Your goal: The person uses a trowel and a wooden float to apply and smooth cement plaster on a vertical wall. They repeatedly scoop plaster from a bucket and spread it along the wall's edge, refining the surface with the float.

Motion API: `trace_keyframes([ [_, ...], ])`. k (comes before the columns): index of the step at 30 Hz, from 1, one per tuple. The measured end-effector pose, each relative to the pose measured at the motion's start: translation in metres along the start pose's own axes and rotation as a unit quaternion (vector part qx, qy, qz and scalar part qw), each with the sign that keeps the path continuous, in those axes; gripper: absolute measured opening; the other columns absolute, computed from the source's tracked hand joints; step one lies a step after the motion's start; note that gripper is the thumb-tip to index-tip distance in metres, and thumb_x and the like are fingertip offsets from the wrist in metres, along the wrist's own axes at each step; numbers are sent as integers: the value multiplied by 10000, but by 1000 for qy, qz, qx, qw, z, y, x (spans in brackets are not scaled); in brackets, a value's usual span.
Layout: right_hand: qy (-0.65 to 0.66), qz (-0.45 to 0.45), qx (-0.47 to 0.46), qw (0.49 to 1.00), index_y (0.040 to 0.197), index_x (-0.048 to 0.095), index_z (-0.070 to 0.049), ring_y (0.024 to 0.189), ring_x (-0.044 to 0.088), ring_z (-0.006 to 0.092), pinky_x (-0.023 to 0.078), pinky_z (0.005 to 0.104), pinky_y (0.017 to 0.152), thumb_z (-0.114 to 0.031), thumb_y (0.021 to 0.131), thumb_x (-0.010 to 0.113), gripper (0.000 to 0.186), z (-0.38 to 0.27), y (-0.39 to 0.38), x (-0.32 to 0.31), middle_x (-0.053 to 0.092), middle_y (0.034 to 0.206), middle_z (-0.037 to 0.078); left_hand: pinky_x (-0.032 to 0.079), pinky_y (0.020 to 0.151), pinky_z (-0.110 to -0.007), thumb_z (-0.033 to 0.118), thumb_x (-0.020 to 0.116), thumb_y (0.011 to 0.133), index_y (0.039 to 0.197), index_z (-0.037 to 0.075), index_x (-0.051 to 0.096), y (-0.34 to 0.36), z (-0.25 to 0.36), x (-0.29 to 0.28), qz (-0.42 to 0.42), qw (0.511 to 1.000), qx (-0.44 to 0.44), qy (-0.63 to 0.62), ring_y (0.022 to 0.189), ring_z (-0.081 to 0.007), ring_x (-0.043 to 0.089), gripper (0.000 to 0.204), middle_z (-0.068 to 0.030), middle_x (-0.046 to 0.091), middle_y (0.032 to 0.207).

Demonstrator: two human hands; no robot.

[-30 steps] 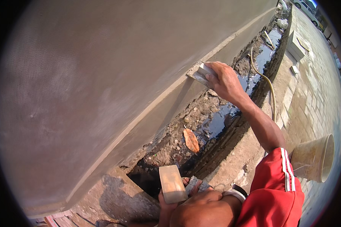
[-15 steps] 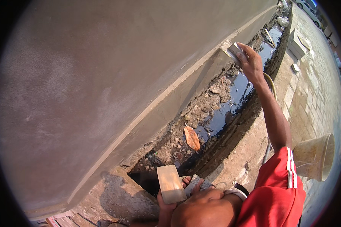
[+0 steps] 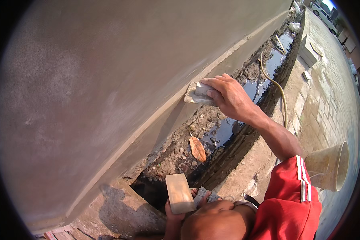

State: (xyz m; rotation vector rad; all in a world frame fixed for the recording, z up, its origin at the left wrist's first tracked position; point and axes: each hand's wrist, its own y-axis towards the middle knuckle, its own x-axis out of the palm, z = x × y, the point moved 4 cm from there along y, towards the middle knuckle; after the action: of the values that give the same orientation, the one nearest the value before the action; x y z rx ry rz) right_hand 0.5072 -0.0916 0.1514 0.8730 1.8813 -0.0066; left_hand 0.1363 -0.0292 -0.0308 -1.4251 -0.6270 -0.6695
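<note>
Board [image 3: 180, 193], pale and rectangular, sits closest to the body, propped in the left hand [image 3: 173, 211], whose fingers curl at its lower left edge; its long axis runs nearly up and down the view, leaning slightly left at the top. Off to the right, beyond the red sleeve [image 3: 286, 200], a pale bucket [image 3: 326, 166] stands tilted in the view. A dry orange leaf [image 3: 197, 149] lies in the rubble ahead of the board. Farther out, the right hand [image 3: 230, 98] is closed around the grip of a flat float [image 3: 193, 96], fingers over the top and thumb below. The float lies just left of that hand, its far edge against or just over the wall's narrow ledge [image 3: 156, 118]; contact is hard to confirm. The ledge runs from lower left to upper right, and the right hand is clearly nearer to it than the left. Beyond, a hose [image 3: 279, 85] curves beside dark water [image 3: 275, 63].
</note>
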Motion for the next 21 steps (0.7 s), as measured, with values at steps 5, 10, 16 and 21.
trace_keyframes([
  [5, 98, 172, 135, 971, 1217, 537, 8, 912, 616, 285, 467, 355, 854, -86, 879, 547, 351, 39, -22, -21, 633, 1051, 171, 441, 910, -481, 385, 308, 914, 1281, -42, 405, -1, 7, -20, 6, 1000, 23, -14, 1048, -385, 534, 571, -229, 535, 1156],
  [10, 359, 224, 332, 843, 1218, 512, -53, 814, 591, 96, 499, 257, 662, -104, 899, 548, 325, 164, -42, -35, 609, 942, 24, 446, 902, -484, 382, 308, 917, 1288, -36, 402, -3, 10, -40, 15, 998, 45, -44, 1045, -390, 536, 567, -230, 535, 1159],
  [16, 444, 360, 303, 762, 1180, 487, -58, 882, 612, 170, 549, 345, 715, -108, 896, 561, 298, 206, -15, -8, 592, 999, 49, 445, 900, -482, 382, 316, 918, 1283, -20, 417, 2, 11, -65, 21, 997, 59, -43, 1048, -384, 535, 552, -220, 534, 1166],
  [21, 276, 397, 258, 837, 1177, 484, -29, 792, 611, 147, 535, 282, 647, -75, 884, 561, 306, 188, 1, 22, 613, 940, 65, 433, 923, -446, 424, 360, 881, 1270, -46, 394, 7, 7, -101, 97, 994, 48, -21, 1060, -343, 521, 611, -205, 513, 1169],
])
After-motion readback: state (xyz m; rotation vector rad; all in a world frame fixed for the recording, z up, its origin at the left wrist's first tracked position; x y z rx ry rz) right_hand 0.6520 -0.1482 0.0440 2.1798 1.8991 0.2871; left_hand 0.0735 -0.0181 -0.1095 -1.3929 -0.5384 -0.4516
